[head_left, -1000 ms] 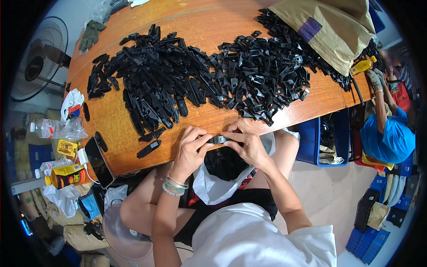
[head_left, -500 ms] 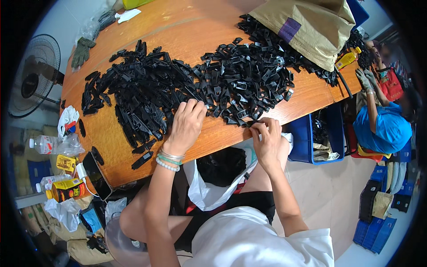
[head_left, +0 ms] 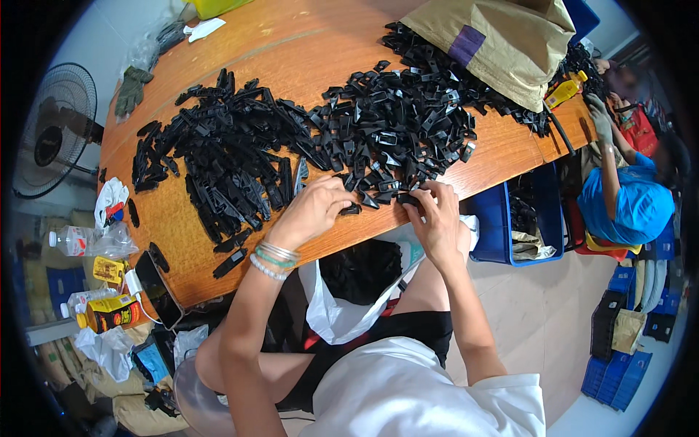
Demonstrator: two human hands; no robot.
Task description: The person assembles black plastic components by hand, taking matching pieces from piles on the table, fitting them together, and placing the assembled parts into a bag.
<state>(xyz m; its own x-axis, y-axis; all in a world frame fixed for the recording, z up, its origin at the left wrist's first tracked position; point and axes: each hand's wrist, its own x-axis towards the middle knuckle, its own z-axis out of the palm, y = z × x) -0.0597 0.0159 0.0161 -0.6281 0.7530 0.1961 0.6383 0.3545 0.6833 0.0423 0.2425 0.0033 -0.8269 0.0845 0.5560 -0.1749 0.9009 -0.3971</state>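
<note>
Two heaps of black plastic parts lie on the wooden table in front of me: long, narrow strips [head_left: 226, 146] on the left and small, short clips [head_left: 397, 131] on the right. My left hand [head_left: 314, 210] is at the near edge of the heaps, thumb and fingers pinched on a small black plastic part [head_left: 352, 209], partly hidden by the fingertips. Close by on the right, my right hand [head_left: 437, 224] has its fingers bent and closed on another small black plastic part [head_left: 408, 198] at the table's front edge.
On my lap, a white bag [head_left: 331, 320] holds black parts. A blue bin [head_left: 495, 226] stands right of my knees. A tan sack [head_left: 502, 51] lies at the back right. A phone [head_left: 162, 284] rests at the left edge. A co-worker in blue [head_left: 626, 204] sits at right.
My left hand has moved right and slightly down, from the strips' near edge toward my right hand. My right hand has barely moved. One of the co-worker's gloved hands has shifted.
</note>
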